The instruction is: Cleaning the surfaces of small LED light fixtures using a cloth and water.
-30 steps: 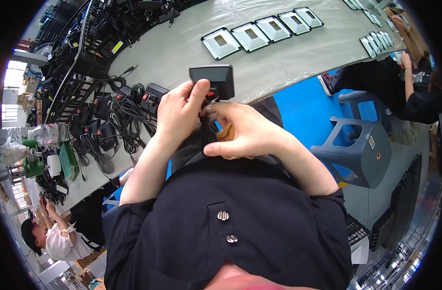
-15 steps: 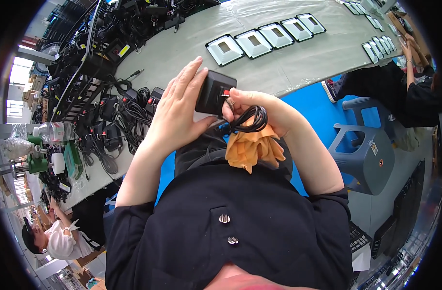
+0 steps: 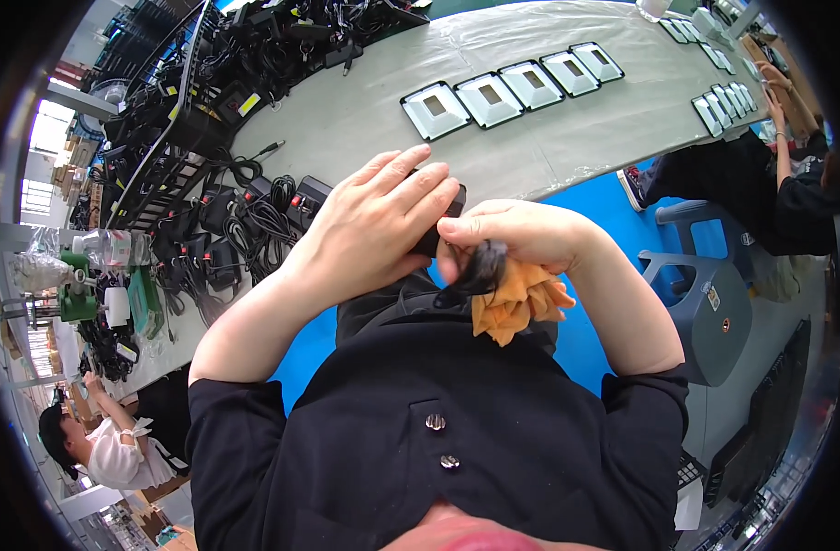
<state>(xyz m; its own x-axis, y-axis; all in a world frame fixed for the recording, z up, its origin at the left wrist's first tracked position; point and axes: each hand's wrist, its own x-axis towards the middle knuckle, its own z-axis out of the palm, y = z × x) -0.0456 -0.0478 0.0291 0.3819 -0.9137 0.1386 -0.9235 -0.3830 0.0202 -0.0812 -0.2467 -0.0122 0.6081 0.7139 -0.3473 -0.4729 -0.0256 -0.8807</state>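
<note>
My left hand lies over a black power adapter, its fingers curved across the top and hiding most of it. At the adapter's near right side, my right hand grips it between thumb and fingers. An orange cloth is bunched in that same hand and hangs below the palm. The adapter's black cable dangles there too, smeared by motion. All of this is held above my lap, in front of the table edge.
Adapters with coiled cables lie on the grey table at left, beside a heaped black crate. Several white black-rimmed panels stand in a row beyond. A grey-blue stool is at right. One person works at each side.
My left hand has slid right and over the adapter, covering the face that showed before. The right hand, cable and cloth have shifted slightly right and nearer.
</note>
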